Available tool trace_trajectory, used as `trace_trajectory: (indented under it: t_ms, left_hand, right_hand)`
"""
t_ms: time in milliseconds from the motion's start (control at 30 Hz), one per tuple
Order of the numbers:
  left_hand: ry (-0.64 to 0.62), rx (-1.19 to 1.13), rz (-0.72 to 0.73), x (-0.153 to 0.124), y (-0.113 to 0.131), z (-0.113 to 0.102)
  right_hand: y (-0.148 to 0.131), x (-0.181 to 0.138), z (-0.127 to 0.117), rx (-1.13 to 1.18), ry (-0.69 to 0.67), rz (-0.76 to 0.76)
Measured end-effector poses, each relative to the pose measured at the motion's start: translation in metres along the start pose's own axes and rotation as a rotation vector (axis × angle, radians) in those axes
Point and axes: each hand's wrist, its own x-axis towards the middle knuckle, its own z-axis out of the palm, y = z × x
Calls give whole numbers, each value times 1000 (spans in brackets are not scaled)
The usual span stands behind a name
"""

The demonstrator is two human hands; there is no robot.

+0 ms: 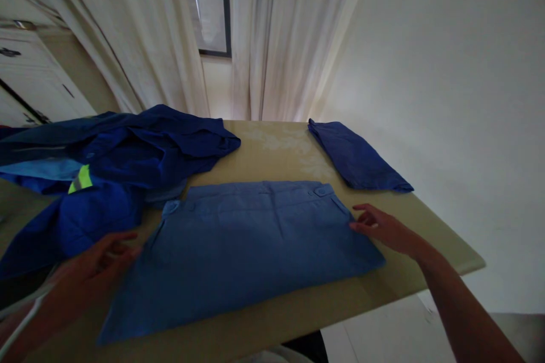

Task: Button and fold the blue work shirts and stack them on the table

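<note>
- Garment (259, 244): blue, laid flat and folded, positioned between the left grip and the right grip. Its waistband (255, 198) forms the edge farthest from both grips; a button (322, 191) sits at the waistband end nearer the right grip.
- Right grip (381, 227): released, thumb and forefinger spread, at the garment's right edge. The thumb tip meets that edge in the view; firm contact cannot be confirmed.
- Left grip (100, 261): released, fingers loosely bent, at the garment's left edge. Blur prevents confirmation of contact.
- Strand (25, 323): white, crossing the forearm behind the left grip.
- Surface (272, 150): tan, extends beneath the garment and both grips.
- Pile (170, 147): crumpled dark-blue clothing, ahead of the left grip. A yellow-green patch (80, 180) shows on it.
- Bundle (357, 159): dark-blue folded cloth, ahead of the right grip, apart from the garment.
- Cabinet (42, 79): white-fronted, well beyond the left grip.
- Curtain (298, 28): pale, hanging beyond both grips.
- Wall (447, 68): plain, beyond and to the right of the right grip.
</note>
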Motion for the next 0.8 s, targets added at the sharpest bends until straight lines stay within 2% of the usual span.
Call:
trace_trajectory:
  t_ms: [67, 100, 200, 267, 333, 400, 533, 633, 700, 800]
  left_hand:
    - [46, -17, -1, 23, 28, 0]
    - [54, 3, 55, 35, 44, 0]
    - [-40, 135, 312, 69, 84, 7]
    - [-147, 218, 387, 83, 98, 13]
    - [-224, 261, 418, 90, 102, 18]
    - [-251, 249, 459, 91, 102, 18]
    - [-258, 197, 445, 88, 104, 10]
    - [-222, 269, 408, 91, 110, 4]
    - [-194, 299, 407, 95, 115, 3]
    - [-232, 257, 413, 98, 121, 1]
  right_hand:
    - [-18, 26, 6, -28, 149, -109]
    - [-29, 42, 9, -56, 181, -191]
    - [-57, 83, 19, -178, 113, -431]
    - [-68, 100, 24, -246, 22, -508]
    - [-71, 109, 28, -288, -19, -530]
    - [-69, 109, 31, -306, 5, -531]
    - [-64, 101, 31, -333, 84, -517]
    - [-65, 97, 28, -389, 123, -483]
    - [-68, 97, 27, -411, 106, -461]
    - [-72, 97, 27, -419, 71, -454]
